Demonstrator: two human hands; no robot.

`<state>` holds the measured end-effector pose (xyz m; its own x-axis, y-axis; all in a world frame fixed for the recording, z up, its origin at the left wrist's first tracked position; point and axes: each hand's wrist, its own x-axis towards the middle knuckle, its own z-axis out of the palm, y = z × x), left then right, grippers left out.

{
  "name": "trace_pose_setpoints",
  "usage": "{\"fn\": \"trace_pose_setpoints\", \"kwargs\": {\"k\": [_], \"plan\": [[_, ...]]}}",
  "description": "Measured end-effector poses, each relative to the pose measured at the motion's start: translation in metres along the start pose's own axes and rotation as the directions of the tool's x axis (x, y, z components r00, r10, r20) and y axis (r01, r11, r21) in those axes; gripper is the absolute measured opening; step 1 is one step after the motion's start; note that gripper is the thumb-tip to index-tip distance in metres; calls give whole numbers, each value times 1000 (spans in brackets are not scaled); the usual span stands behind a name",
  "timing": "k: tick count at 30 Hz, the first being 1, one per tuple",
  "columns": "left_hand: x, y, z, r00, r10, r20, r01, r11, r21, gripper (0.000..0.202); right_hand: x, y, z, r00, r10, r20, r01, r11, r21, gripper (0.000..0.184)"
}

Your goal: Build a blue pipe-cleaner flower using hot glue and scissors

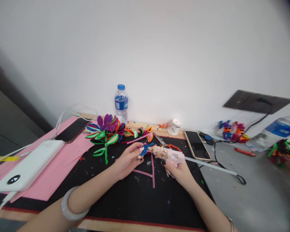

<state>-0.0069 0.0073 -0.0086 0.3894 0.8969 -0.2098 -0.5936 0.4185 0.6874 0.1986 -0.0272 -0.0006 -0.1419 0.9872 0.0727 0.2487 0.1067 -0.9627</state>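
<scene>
Pinched in the fingers of my left hand is a blue pipe-cleaner loop. My right hand grips a pale pink hot glue gun, with a long glue stick sticking out of its back end. The gun's crusted, multicoloured nozzle end points left and comes close to the blue loop; whether they touch I cannot tell. Pink pipe-cleaner strips lie on the black mat between and below my hands. Behind my left hand lies a colourful pipe-cleaner flower with green leaves.
A water bottle and a paper cup stand by the wall. Scissors and a phone lie behind the glue gun. At left, a white power bank rests on pink sheets. Pipe-cleaner figures stand at right, near another person's blurred hand.
</scene>
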Motion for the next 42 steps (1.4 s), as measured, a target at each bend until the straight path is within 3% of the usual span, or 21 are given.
{"fn": "trace_pose_setpoints", "kwargs": {"k": [18,26,42], "plan": [[-1,2,1,999,-7,46,6,1000,14,18,1,-2,1,995,-95,-28,94,995,-40,39],[-2,1,1,999,-7,43,7,1000,17,17,0,5,1,1000,-8,-2,8,999,-45,36],[-1,1,0,999,-11,50,10,1000,21,14,-1,1,-1,994,-77,-72,73,995,-61,37]]}}
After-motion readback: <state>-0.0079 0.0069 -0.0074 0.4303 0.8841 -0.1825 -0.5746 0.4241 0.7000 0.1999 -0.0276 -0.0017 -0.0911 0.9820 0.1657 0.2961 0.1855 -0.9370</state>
